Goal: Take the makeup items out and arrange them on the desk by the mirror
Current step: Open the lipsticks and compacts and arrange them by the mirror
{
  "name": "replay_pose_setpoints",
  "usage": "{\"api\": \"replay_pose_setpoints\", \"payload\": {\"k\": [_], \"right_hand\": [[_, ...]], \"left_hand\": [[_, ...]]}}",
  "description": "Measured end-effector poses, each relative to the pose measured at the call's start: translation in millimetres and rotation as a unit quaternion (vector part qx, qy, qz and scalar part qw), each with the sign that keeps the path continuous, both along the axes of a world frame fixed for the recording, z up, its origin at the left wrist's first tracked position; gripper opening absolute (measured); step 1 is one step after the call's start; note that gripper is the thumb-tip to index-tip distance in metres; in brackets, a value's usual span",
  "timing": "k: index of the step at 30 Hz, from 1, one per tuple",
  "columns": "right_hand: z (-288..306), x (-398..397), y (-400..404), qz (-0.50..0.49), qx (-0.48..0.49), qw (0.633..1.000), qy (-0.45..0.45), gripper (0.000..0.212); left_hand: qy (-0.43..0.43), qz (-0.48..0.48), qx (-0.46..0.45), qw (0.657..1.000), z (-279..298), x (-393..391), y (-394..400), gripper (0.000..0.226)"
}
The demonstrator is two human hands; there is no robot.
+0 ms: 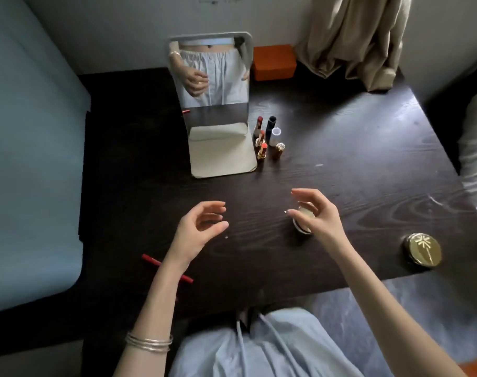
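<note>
A standing mirror [213, 85] rests at the back of the dark desk [340, 164]. Just right of its base stand several lipsticks and small tubes [268, 138], upright and close together. A small round cream jar [302, 223] sits on the desk near the middle. My right hand [317, 214] hovers over it with fingers spread, thumb across its top; whether the lower fingers touch it is hidden. My left hand [202, 227] is open and empty above the desk to the left. A gold round compact [422, 250] lies at the desk's front right corner.
A red pencil [151, 261] lies on the desk, partly under my left forearm. An orange box [274, 62] stands behind the mirror, next to a hanging beige cloth [354, 39]. A blue surface [28, 159] borders the desk on the left.
</note>
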State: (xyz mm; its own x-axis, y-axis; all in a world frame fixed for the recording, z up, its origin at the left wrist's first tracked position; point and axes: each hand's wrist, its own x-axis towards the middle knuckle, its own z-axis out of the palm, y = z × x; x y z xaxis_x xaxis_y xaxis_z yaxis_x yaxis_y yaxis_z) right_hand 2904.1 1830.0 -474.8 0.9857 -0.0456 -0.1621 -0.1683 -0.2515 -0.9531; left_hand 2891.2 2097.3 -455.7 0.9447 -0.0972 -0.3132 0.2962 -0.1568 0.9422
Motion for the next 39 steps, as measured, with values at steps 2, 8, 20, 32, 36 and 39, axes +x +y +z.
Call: {"api": "replay_pose_setpoints", "payload": {"k": [2,8,20,32,36,39], "right_hand": [[4,-10,14,0.0,0.008,1.0,-0.006,0.038],[10,-35,62,0.042,0.024,0.999,0.003,0.042],[-13,-64,176,0.226,-0.023,0.974,-0.004,0.044],[-8,-47,87,0.024,-0.064,0.998,0.017,0.044],[-14,-37,33,-0.093,-0.143,0.985,0.008,0.042],[-22,-25,2,-0.131,-0.205,0.97,0.023,0.045]], "left_hand": [[-0.012,0.012,0.014,1.0,2,-18,19,0.036],[-0.009,0.065,0.033,0.997,4,-69,76,0.039],[0.018,0.194,-0.001,0.981,-12,-131,136,0.04],[0.0,0.026,-0.019,0.999,-11,-65,70,0.038],[0.001,-0.05,-0.026,0.998,-10,-35,26,0.038],[0.011,-0.084,-0.028,0.996,-13,-18,-5,0.037]]}}
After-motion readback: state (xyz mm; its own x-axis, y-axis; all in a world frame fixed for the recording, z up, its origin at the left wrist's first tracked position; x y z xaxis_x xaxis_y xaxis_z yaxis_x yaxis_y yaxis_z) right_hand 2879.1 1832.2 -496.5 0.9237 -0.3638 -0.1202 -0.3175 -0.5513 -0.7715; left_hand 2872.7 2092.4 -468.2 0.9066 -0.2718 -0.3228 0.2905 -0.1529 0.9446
